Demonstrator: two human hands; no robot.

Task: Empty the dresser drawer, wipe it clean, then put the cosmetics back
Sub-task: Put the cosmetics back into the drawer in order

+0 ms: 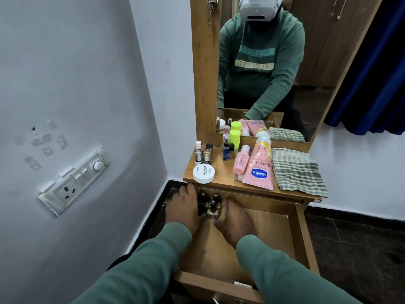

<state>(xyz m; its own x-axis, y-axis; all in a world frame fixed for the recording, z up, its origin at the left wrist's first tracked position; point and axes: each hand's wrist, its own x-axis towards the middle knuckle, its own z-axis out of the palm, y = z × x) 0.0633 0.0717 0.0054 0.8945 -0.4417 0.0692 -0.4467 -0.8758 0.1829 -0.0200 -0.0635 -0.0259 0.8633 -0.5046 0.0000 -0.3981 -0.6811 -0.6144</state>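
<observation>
The wooden drawer (300,233) is pulled out below the dresser top (221,176). At its far left corner stand several small dark-capped nail polish bottles (211,205). My left hand (186,209) and my right hand (234,218) are both in the drawer, cupped around that cluster from either side, fingers curled against the bottles. On the dresser top lie a pink Vaseline tube (260,170), a smaller pink bottle (241,161), a white nail polish remover jar (203,173), small polish bottles (202,153), perfume vials (226,149), a green bottle (235,139) and a striped green cloth (295,170).
A mirror (274,69) rises behind the dresser top. A grey wall with a switch and socket panel (74,181) is close on the left. Dark floor (355,249) lies to the right, under a blue curtain (377,84).
</observation>
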